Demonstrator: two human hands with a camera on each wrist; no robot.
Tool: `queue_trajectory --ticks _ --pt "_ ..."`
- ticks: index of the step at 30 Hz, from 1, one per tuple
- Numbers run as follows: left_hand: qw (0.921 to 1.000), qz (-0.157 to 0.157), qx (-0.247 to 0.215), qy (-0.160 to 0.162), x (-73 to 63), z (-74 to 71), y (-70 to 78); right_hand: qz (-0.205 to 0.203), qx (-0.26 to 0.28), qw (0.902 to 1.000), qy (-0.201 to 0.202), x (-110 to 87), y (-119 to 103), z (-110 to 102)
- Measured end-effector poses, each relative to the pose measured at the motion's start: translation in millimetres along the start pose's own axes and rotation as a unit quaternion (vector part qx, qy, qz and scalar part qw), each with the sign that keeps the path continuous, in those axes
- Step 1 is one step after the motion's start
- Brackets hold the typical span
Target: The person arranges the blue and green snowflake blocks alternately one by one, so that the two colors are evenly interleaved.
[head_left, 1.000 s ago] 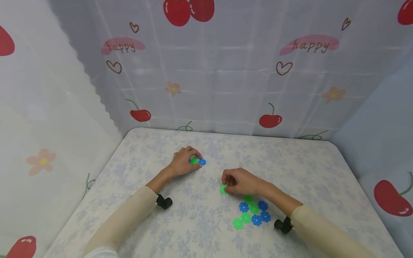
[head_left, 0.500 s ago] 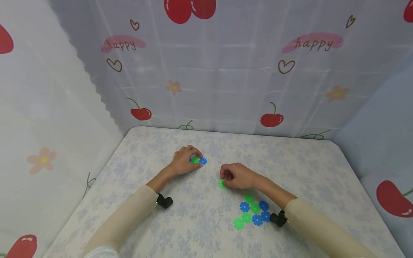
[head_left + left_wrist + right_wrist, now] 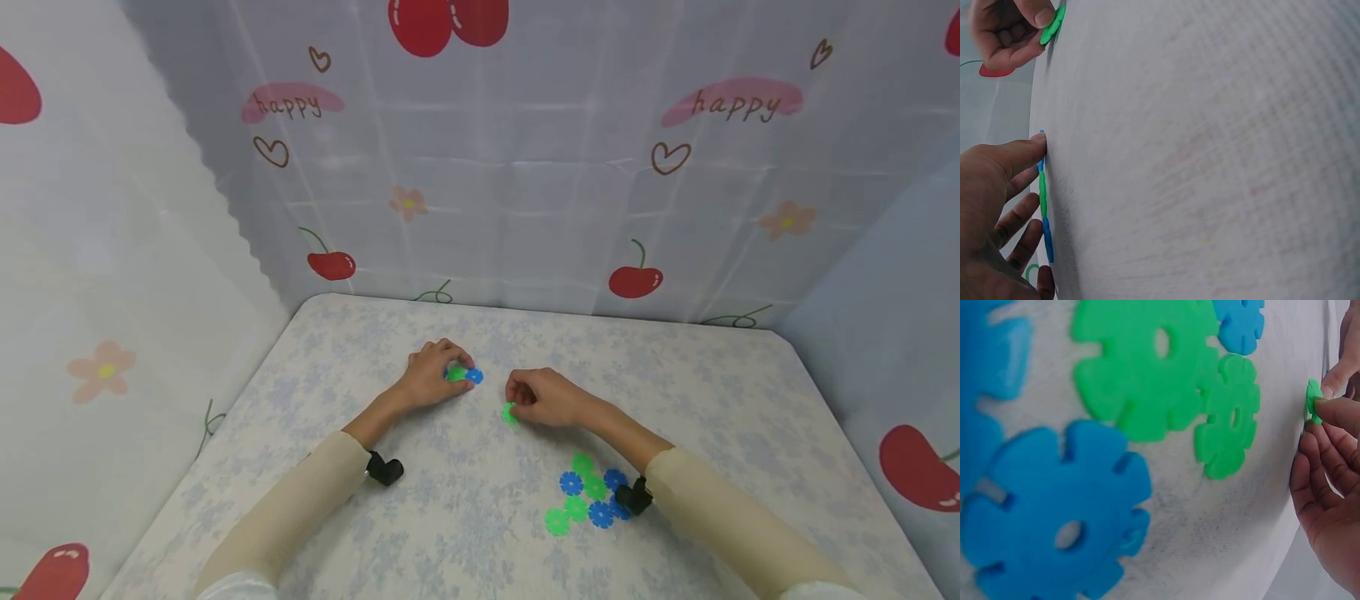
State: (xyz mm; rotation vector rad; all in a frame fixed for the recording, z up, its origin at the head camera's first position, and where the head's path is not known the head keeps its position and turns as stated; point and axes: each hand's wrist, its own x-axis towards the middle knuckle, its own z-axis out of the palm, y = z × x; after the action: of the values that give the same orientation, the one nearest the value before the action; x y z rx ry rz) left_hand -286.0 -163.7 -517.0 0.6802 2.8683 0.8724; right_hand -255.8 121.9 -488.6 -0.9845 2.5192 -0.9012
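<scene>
My left hand [image 3: 429, 377] rests at the middle of the table and holds a short row of flat, notched plastic discs, with its thumb and fingers round them. In that row a green disc [image 3: 1043, 194] lies between two blue discs; the right-hand blue disc [image 3: 475, 377] sticks out past the fingers. To the right and a little nearer, my right hand [image 3: 549, 398] pinches one green notched disc [image 3: 1312, 400] between thumb and finger. It is tilted on edge and apart from the row.
Loose green discs [image 3: 557, 522] and blue discs [image 3: 600, 514] lie below the right forearm, and the black wrist camera [image 3: 633, 497] partly covers some. A pale patterned cloth covers the table [image 3: 450, 517]. Printed curtains [image 3: 495, 208] stand behind and at both sides.
My right hand has moved away from the loose discs, up and slightly left, carrying the green disc nearer to the row. The left hand has stayed almost still.
</scene>
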Motion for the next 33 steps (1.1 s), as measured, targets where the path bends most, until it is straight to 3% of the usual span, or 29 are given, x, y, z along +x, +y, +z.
queue_trajectory --ticks 20,33 --pt "0.9999 -0.009 0.008 -0.004 0.7 -0.1 -1.4 0.018 -0.01 0.9994 0.027 38.9 4.5 -3.6" --pt "0.9998 -0.017 0.01 -0.001 0.6 0.3 -0.7 0.059 -0.015 0.9966 0.056 54.4 6.7 2.0"
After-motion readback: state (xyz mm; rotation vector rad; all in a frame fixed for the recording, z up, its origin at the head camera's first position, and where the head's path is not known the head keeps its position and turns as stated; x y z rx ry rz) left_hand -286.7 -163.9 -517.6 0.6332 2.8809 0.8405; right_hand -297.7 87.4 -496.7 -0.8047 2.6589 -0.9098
